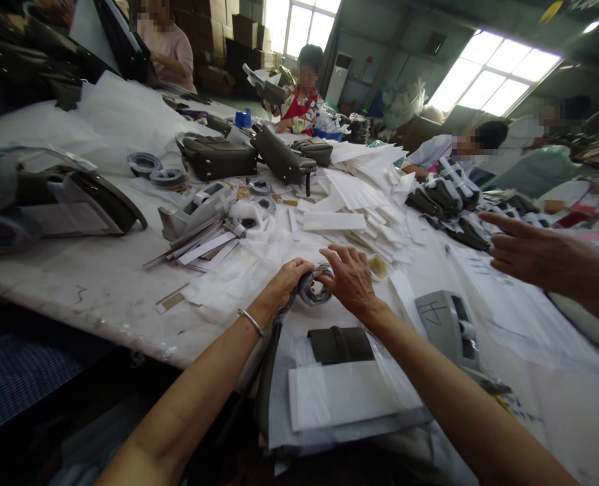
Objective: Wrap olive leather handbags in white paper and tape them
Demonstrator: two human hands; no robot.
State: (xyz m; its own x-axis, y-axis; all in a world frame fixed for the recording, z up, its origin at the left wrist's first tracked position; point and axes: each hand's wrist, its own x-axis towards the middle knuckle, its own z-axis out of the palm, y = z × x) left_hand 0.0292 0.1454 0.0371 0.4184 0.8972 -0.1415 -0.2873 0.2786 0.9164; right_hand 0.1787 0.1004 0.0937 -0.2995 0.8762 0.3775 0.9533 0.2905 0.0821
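A grey coiled strap (311, 294), apparently wrapped in clear film, is held just above the near edge of the table. My left hand (290, 280) is closed round the coil's left side. On the other side, my right hand (354, 278) grips it with the thumb at the ring and the fingers bent above. Directly below lies a dark olive bag (343, 345), partly covered by white paper (340, 395) and sheeting. The strap's far end is hidden behind my left hand and forearm.
Wrapped bags (218, 156) and coils (166, 177) lie across the table. White paper sheets (360, 196) pile up ahead; a grey tape dispenser-like box (446, 327) sits right. Another person's hand (537, 256) reaches in from the right. Several people work around the table.
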